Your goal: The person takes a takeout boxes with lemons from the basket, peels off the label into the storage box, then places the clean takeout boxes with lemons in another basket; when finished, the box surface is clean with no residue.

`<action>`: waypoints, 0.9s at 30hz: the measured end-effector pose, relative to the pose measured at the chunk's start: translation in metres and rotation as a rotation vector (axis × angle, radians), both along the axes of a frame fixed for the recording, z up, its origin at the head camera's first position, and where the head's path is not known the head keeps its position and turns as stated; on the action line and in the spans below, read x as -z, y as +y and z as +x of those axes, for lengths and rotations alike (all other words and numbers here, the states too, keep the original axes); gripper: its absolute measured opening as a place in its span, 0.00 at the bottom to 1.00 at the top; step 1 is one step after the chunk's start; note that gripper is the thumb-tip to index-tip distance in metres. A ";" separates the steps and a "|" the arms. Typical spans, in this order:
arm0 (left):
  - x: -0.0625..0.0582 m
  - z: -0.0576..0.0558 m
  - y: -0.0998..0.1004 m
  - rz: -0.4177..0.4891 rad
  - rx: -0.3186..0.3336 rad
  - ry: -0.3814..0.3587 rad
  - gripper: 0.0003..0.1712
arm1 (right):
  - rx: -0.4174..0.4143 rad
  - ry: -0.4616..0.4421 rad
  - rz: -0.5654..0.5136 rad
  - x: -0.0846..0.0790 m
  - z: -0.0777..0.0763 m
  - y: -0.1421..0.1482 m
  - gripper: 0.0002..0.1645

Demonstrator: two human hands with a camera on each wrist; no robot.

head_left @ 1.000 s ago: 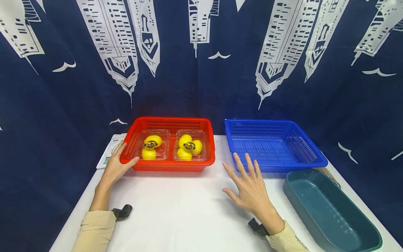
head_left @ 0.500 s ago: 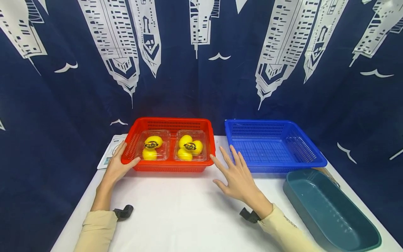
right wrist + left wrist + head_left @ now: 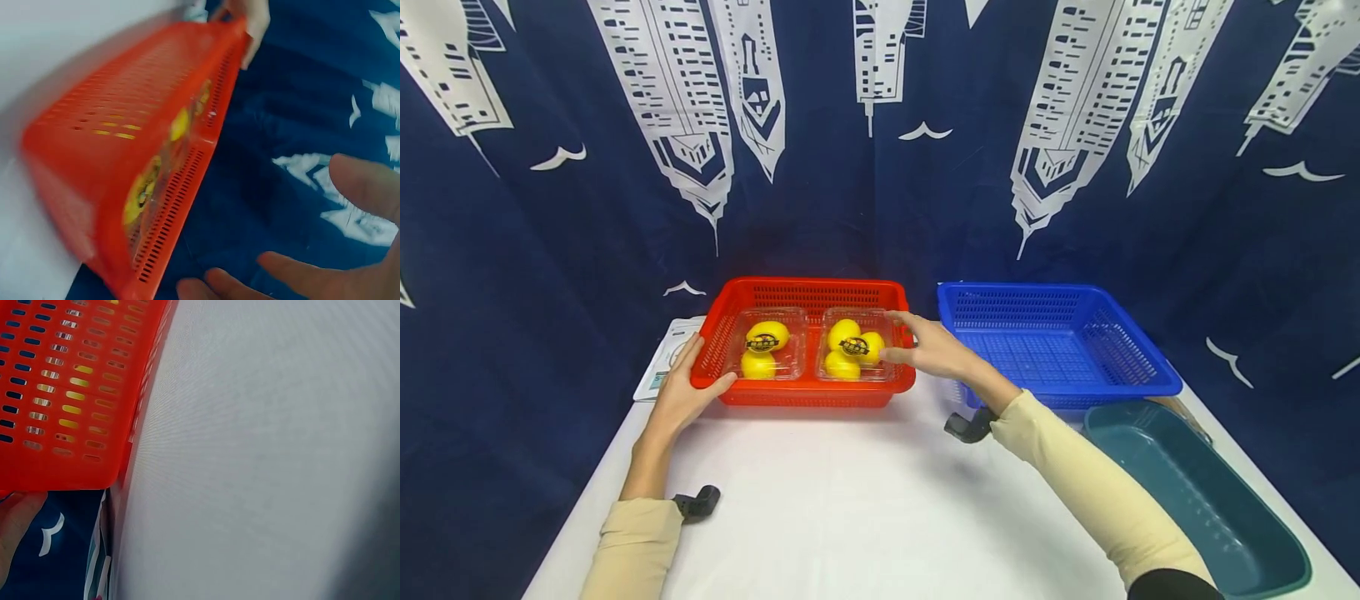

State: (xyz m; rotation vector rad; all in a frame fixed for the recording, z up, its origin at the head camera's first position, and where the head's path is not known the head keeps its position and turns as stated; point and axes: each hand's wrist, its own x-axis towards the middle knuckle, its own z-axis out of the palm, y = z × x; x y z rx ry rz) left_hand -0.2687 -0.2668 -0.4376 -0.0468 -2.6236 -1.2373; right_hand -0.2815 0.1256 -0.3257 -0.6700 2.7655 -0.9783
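Two clear plastic boxes, the left one (image 3: 764, 342) and the right one (image 3: 853, 347), lie in a red perforated basket (image 3: 805, 394) in the head view. Each contains lemon-like yellow fruits and bears a dark label. My left hand (image 3: 681, 402) rests at the basket's left front corner, thumb by the front rim. Only part of that hand (image 3: 15, 522) shows at the corner in the left wrist view. My right hand (image 3: 936, 346) reaches over the basket's right rim, its spread thumb and fingers beside the right box. In the right wrist view its fingers (image 3: 300, 275) are apart from the basket.
A blue perforated basket (image 3: 1037, 358) stands to the right of the red one. Nearer on the right is a deep teal tub (image 3: 1195, 492), partly behind my right sleeve. Printed papers (image 3: 658, 367) lie left of the red basket on the white table (image 3: 820, 500).
My right hand has moved left and away from me, from in front of the blue basket to over the red basket's right rim. The left hand has stayed in place.
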 end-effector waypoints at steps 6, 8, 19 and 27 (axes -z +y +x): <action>-0.002 0.000 -0.005 0.001 -0.002 0.001 0.55 | 0.033 -0.331 -0.152 -0.012 -0.032 -0.021 0.46; -0.002 0.000 -0.005 -0.001 0.000 0.002 0.56 | 0.056 -0.395 -0.164 -0.013 -0.039 -0.029 0.48; 0.000 -0.002 -0.002 0.002 0.010 -0.022 0.56 | 0.158 -0.471 -0.130 0.009 -0.066 -0.054 0.33; 0.000 -0.001 -0.003 0.004 0.007 -0.024 0.57 | 0.181 -0.505 -0.159 0.013 -0.077 -0.063 0.33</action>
